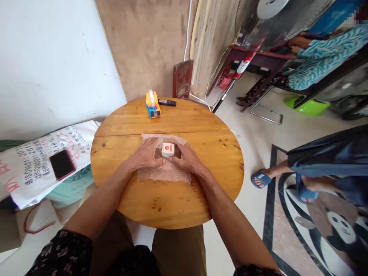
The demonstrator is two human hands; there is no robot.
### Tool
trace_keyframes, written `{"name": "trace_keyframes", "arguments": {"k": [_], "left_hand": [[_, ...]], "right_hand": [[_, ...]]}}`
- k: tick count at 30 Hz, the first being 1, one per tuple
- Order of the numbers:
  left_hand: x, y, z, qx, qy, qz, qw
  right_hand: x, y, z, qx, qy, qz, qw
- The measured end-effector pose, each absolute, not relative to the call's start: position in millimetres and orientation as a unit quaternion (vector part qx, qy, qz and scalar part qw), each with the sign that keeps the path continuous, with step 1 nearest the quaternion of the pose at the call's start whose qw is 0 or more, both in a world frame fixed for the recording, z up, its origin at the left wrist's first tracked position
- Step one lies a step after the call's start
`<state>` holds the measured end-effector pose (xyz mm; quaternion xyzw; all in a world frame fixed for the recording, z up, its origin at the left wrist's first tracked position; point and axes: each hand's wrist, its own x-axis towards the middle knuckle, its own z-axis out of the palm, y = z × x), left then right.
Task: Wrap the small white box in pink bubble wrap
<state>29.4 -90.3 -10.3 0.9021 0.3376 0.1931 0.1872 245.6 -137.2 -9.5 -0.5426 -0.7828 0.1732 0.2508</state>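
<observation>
On the round wooden table (161, 207) lies a sheet of bubble wrap (163, 174). A small white box with red and orange print (168, 150) stands at its middle, upon what looks like a darker surface. From the left, my left hand (149, 153) reaches over the wrap, fingers spread and curved beside the box. My right hand (184, 155) is at the box's right side, its thumb near the lower edge of the box and its fingers apart on the wrap. Whether either hand pinches the wrap cannot be made out.
An orange and blue tape dispenser (153, 104) and a black remote (167, 102) are at the table's far edge. A phone (62, 164) lies on white sacks at left. A fan and two people are at right.
</observation>
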Motion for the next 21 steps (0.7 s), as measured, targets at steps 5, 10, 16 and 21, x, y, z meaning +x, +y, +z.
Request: {"name": "trace_keyframes", "arguments": {"k": [5, 10, 16, 21], "left_hand": [[28.7, -90.4, -10.6, 0.899, 0.343, 0.188, 0.197], [27.5, -86.2, -14.4, 0.898, 0.349, 0.177, 0.199], [26.7, -82.8, -15.9, 0.903, 0.342, 0.174, 0.194], [26.4, -82.9, -13.3, 0.906, 0.325, 0.179, 0.204]], "right_hand": [[246.7, -138.3, -9.6, -0.564, -0.776, 0.171, 0.225], [248.1, -137.7, -12.6, -0.566, -0.769, 0.180, 0.236], [246.4, -138.1, -7.8, -0.576, -0.770, 0.178, 0.208], [244.9, -140.2, -1.5, -0.578, -0.773, 0.169, 0.199]]}}
